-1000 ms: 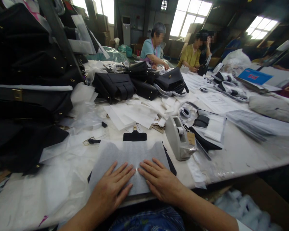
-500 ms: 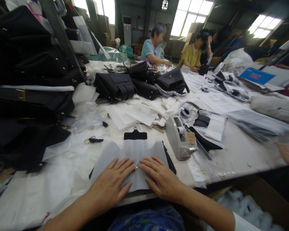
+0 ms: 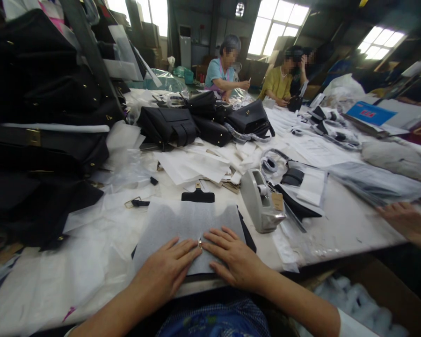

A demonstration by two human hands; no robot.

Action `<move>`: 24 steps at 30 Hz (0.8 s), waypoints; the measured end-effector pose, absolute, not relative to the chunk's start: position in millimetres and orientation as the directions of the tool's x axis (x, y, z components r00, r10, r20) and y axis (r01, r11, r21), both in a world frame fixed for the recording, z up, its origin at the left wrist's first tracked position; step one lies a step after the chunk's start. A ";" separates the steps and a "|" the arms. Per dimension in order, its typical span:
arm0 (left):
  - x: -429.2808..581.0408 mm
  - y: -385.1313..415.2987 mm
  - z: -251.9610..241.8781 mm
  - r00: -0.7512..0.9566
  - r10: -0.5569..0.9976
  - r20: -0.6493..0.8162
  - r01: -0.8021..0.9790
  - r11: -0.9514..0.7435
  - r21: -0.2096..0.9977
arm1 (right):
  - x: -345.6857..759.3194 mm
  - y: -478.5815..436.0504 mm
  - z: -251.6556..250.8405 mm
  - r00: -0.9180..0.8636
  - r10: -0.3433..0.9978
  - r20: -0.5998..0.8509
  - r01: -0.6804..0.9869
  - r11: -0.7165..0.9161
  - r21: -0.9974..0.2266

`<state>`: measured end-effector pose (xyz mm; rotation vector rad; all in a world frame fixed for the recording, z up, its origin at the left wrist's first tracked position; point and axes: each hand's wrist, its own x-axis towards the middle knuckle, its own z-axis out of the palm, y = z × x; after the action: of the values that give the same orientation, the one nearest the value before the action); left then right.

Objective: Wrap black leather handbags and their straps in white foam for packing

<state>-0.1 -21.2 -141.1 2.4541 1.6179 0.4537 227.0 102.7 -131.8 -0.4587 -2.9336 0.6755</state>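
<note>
A thin white wrapping sheet point(image 3: 168, 222) lies over a black handbag point(image 3: 247, 229) at the table's near edge. Both my hands rest on this sheet. My left hand point(image 3: 168, 264) lies palm down, its fingers stretched toward the middle. From the other side my right hand point(image 3: 231, 255) presses flat, fingers slightly spread. Between the two sets of fingertips a small metal clasp point(image 3: 200, 244) pokes through the sheet. Beyond its far edge sticks out a black flap point(image 3: 198, 196) with a gold-coloured fitting. The rest of the bag is hidden under the sheet.
A grey tape dispenser point(image 3: 261, 201) stands to the right, beside a plastic-wrapped bag point(image 3: 301, 187). Black bags point(image 3: 38, 103) are piled at left, others point(image 3: 168, 124) farther back. Another person's hand point(image 3: 405, 220) reaches in at right. Two people work across the table.
My left hand has slid slightly right and down, its fingers drawn closer together. My right hand has barely moved. At the right edge, another person's hand has come farther into view.
</note>
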 end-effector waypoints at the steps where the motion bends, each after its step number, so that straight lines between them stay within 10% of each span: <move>1: 0.6 -21.6 -139.4 0.353 0.922 0.157 0.866 -0.385 0.317 | 226.5 102.6 -130.8 -0.948 0.316 0.024 0.273 0.853 -0.446; 14: 3.6 -24.0 -142.6 0.348 0.928 0.136 0.876 -0.373 0.304 | 203.7 135.9 -108.2 -0.931 0.363 0.037 0.280 0.776 -0.565; 24: 1.0 -25.7 -144.3 0.320 0.933 0.161 0.878 -0.356 0.319 | 101.6 203.8 -101.7 -0.797 0.595 0.098 0.560 0.791 -0.246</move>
<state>1.0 -25.7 -144.3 2.4072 1.6706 0.4761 101.6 203.8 -101.7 -0.9141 -2.8099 0.3070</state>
